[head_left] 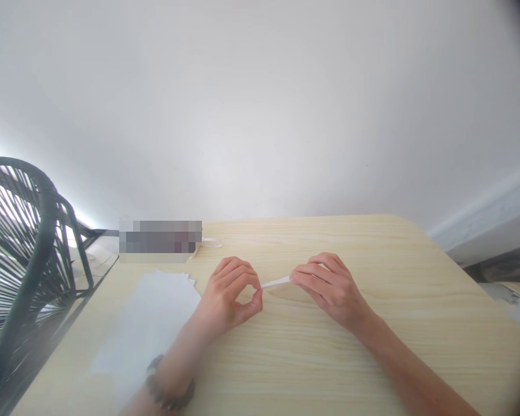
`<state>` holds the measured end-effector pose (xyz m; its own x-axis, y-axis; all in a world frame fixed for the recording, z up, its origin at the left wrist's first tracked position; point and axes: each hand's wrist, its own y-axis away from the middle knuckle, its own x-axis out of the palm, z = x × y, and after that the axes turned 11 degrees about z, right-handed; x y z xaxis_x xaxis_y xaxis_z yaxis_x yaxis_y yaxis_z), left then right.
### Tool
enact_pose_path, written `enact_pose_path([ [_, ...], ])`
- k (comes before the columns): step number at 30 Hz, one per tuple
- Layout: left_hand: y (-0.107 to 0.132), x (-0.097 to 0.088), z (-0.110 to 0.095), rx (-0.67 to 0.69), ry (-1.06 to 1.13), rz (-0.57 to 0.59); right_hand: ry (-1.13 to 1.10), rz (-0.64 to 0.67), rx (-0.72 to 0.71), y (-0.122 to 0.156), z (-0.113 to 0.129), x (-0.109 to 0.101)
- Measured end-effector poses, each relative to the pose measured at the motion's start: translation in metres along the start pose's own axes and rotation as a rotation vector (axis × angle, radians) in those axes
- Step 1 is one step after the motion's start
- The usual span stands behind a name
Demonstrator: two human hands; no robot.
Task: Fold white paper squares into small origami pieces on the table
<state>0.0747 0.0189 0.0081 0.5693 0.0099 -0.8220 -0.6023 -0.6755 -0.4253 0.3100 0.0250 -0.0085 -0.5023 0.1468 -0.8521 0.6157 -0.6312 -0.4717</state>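
Observation:
A narrow white strip [276, 283], which looks like folded or rolled paper, stretches between my two hands just above the table. My left hand [231, 292] pinches its left end between thumb and fingertips. At the other end, the fingers of my right hand [335, 289] close on the strip and hide its tip. A dark beaded bracelet [169, 393] circles my left wrist. Beside my left forearm lie several white paper sheets [143, 323], loosely stacked with uneven edges and partly covered by the arm.
The light wood table [329, 370] has its far edge near a plain white wall [260, 115]. A blurred-out object [160, 240] sits at the back left, with a white loop [212, 242] beside it. A dark corded chair [43, 231] stands against the table's left side.

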Motion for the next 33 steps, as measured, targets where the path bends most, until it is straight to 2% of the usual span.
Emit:
enact_pose_path([
  [5,0.005,-0.004,0.006,-0.067,-0.006,-0.042,0.045,-0.052,0.046,0.003,-0.007,-0.001],
  [12,0.001,0.005,-0.008,0.008,0.009,0.064,0.031,0.011,-0.008,-0.008,0.022,0.010],
  [16,-0.001,0.010,-0.010,0.027,0.002,0.068,0.010,0.020,-0.016,-0.011,0.031,0.015],
  [33,-0.001,0.011,-0.009,0.041,-0.007,0.049,-0.039,0.036,-0.018,-0.010,0.032,0.019],
])
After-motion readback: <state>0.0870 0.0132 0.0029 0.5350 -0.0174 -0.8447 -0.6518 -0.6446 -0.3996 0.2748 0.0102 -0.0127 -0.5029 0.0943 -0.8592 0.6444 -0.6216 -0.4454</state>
